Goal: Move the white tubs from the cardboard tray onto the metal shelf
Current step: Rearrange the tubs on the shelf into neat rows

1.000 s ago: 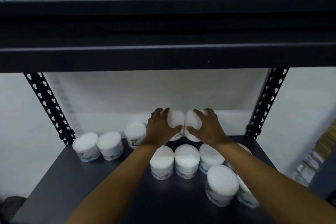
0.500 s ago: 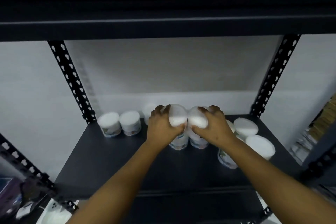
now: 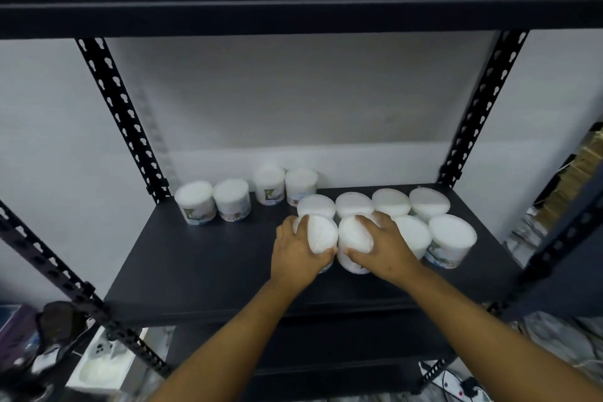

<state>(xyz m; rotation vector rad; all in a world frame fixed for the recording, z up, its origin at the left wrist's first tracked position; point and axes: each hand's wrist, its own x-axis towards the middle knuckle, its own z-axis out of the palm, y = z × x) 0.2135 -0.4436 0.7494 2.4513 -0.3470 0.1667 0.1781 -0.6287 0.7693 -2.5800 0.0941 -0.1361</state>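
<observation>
Both hands grasp one white tub each: left hand (image 3: 298,254) on the left tub (image 3: 321,233), right hand (image 3: 385,248) on the right tub (image 3: 354,238). Beneath them, the metal shelf (image 3: 202,258); both tubs have come forward and down since a second ago, now fronting the placed tubs (image 3: 354,204). Judged near set-down.

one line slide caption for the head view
Left hand and right hand each grip a white tub on the metal shelf among others.

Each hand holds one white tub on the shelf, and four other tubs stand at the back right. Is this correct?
Not quite. The head view shows those four tubs at the back left. The left hand and right hand do each hold one tub on the shelf.
</observation>
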